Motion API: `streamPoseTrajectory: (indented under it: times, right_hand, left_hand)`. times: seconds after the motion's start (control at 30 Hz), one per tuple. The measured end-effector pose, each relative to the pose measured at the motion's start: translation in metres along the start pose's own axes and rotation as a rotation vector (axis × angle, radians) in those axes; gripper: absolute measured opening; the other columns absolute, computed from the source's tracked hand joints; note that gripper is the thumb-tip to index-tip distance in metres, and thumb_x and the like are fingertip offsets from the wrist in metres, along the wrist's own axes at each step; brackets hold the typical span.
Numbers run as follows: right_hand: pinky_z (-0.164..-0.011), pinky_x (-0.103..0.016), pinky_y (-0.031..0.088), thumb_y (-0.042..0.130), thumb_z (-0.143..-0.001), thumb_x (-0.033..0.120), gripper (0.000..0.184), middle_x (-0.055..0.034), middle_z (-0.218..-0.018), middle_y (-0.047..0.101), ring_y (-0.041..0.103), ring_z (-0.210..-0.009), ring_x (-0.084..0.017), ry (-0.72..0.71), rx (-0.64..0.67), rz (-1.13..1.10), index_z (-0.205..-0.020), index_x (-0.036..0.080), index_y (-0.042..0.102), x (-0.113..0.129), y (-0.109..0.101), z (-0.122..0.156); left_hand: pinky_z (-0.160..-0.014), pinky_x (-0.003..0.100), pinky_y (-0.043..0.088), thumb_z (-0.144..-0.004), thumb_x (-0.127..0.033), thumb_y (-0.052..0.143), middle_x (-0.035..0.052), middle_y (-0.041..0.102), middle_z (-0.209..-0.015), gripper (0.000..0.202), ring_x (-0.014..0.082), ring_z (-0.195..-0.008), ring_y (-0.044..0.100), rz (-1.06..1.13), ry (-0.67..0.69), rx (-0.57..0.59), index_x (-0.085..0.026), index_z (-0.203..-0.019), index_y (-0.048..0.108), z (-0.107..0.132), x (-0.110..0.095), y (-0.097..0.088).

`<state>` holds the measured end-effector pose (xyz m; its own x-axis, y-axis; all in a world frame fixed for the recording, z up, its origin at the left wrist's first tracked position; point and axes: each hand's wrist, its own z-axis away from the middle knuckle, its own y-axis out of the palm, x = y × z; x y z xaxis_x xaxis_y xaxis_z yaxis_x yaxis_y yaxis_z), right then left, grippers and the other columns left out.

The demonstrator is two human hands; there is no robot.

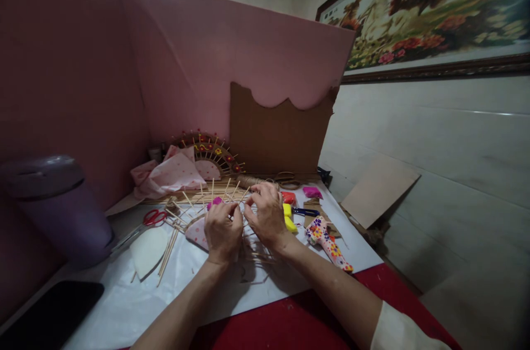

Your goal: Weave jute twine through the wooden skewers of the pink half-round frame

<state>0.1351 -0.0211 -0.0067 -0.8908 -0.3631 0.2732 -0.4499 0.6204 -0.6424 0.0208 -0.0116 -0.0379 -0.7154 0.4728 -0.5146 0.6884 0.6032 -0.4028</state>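
Observation:
My left hand and my right hand are close together over a fan-shaped piece with thin wooden sticks radiating from it. Both hands have their fingers curled in a pinch among the sticks. A bit of pink clay shows just above my left hand. Thin raffia strands trail from under my hands onto the white sheet. What exactly the fingertips grip is hidden.
Red-handled scissors and a white fan cutout lie left. A finished fan, pink cloth, cardboard panel, clay lumps, dotted glue gun, purple jar and black phone surround.

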Motion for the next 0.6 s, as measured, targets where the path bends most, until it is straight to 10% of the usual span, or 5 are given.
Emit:
streamPoseTrajectory:
  times: [0.6]
  right_hand:
    - [-0.090,-0.042,0.033,0.060,-0.074,0.019,0.004,-0.0081,-0.108,0.059,0.041,-0.112,-0.027,-0.003,-0.006,-0.002,-0.072,0.020,0.063,-0.0005,0.0019,0.0008]
  left_hand:
    - [-0.069,0.032,0.041,-0.077,-0.018,0.050,0.0040,0.066,-0.068,0.016,0.0189,-0.069,0.056,-0.011,0.001,0.000,-0.020,-0.068,0.063,0.0004,-0.0003,-0.0005]
